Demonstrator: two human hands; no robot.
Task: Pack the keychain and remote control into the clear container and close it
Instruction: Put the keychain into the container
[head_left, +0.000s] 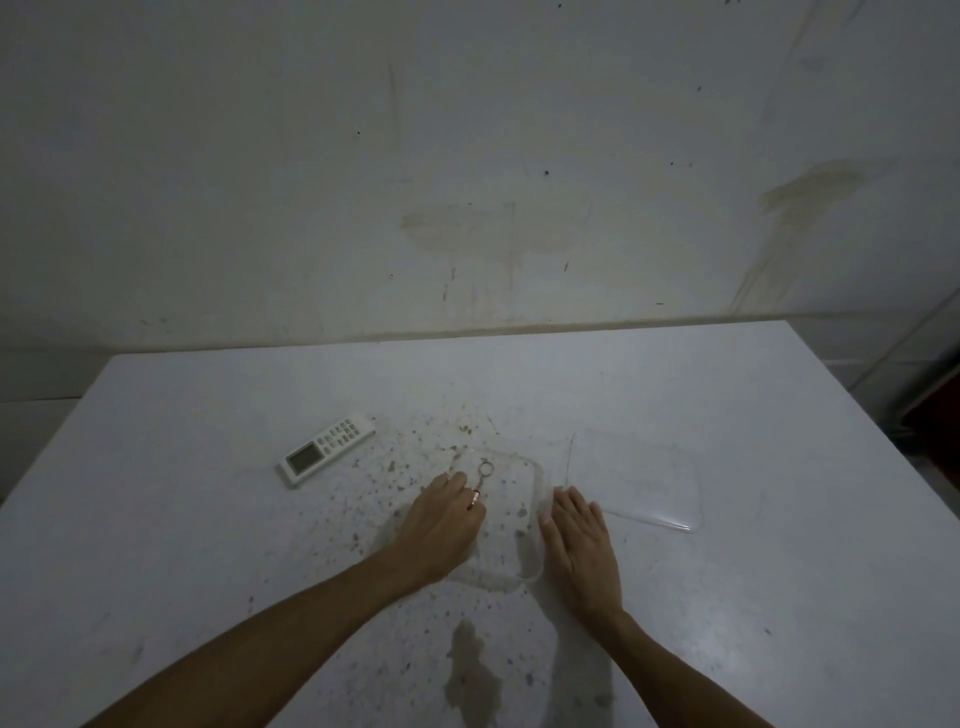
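A clear container (535, 483) stands open in the middle of the white table. My left hand (441, 525) reaches into it from the left and pinches the copper end of the keychain (480, 480), whose metal ring lies over the container's floor. My right hand (576, 540) rests flat against the container's right wall, fingers together, holding nothing. The white remote control (327, 449) lies face up on the table to the left of the container, apart from both hands. The clear lid (644, 483) lies flat to the right of the container.
The white table (208, 545) is speckled with brown stains around the container, with a larger stain (472, 670) near the front edge. A stained wall (467, 182) rises right behind the table's far edge.
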